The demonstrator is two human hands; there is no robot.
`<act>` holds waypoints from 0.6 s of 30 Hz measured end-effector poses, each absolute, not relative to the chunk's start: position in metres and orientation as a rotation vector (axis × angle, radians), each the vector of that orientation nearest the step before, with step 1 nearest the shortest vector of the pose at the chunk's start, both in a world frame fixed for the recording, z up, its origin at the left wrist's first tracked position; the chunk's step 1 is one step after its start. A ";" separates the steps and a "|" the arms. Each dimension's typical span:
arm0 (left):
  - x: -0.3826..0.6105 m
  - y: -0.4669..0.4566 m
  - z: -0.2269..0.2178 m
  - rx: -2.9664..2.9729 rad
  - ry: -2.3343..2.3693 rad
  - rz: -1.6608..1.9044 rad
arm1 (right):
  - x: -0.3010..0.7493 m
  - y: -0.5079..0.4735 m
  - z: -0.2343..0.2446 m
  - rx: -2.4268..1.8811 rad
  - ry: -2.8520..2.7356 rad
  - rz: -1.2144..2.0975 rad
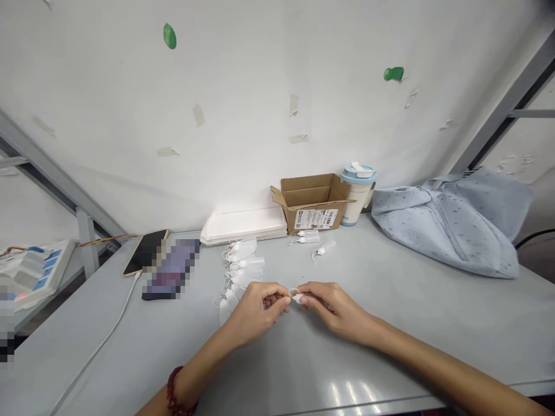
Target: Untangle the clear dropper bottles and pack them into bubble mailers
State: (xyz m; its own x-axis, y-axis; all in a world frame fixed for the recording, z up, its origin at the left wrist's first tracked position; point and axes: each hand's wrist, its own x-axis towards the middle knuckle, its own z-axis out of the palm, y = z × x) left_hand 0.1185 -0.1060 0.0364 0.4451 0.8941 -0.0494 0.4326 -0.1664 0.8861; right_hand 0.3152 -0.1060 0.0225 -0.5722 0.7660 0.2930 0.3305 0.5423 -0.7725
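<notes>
Both hands meet over the grey table, near its middle. My right hand [337, 307] pinches a small white dropper bottle [297, 298] whose nozzle end points left; the bottle's body is hidden by the fingers. Thumb and forefinger of my left hand [256, 311] are closed at the nozzle tip, where the thin looped cap strap meets it. Just left of the hands lies a row of several similar translucent dropper bottles [250, 263] with looped straps, partly behind my left hand. A single dropper bottle [327, 248] and a small group of dropper bottles [309, 237] lie beyond the hands.
An open cardboard box [316, 214] stands at the back, beside a lidded cup [356, 196] and a stack of white trays [247, 225]. A pale blue cloth bag [451, 231] lies at right. Two phones [147, 251] and a white cable [104, 346] are at left.
</notes>
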 end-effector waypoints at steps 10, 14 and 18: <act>0.114 -0.102 0.047 1.814 1.111 0.507 | 0.315 -0.105 0.025 -0.876 -2.215 0.919; 0.096 -0.094 0.065 1.773 1.182 0.471 | 0.327 -0.091 0.026 -1.031 -2.231 0.714; 0.060 -0.083 0.084 1.781 1.247 0.423 | 0.350 -0.064 0.019 -1.114 -2.221 0.327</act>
State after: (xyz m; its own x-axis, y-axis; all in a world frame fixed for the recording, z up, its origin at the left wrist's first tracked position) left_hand 0.0601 -0.0826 0.0842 0.4344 0.8772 -0.2043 0.5719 -0.0935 0.8149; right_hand 0.3503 -0.0645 0.0186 -0.4484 0.7886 0.4208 0.6337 0.6125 -0.4725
